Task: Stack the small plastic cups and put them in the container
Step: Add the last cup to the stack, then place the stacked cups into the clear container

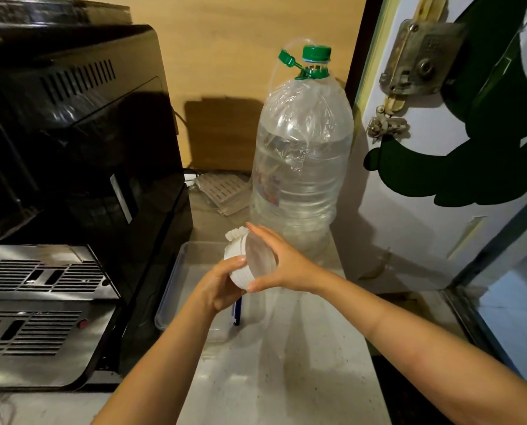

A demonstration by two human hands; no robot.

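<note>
A stack of small white plastic cups [243, 265] lies on its side in the air, held between both hands, with its open mouth turned right toward my palm. My left hand [217, 289] grips the stack from below and left. My right hand [279, 262] presses against the rims on the right side, fingers spread over the mouth. Just beneath and to the left sits a clear rectangular plastic container [176, 271] on the counter; a blue pen [237, 311] is partly hidden under my left hand.
A black coffee machine [72, 148] with a metal drip tray [41, 277] fills the left side. A large clear water bottle [302, 154] with a green cap stands behind the hands. A white door [439, 179] with a metal latch is on the right. The pale counter [286, 363] runs toward me.
</note>
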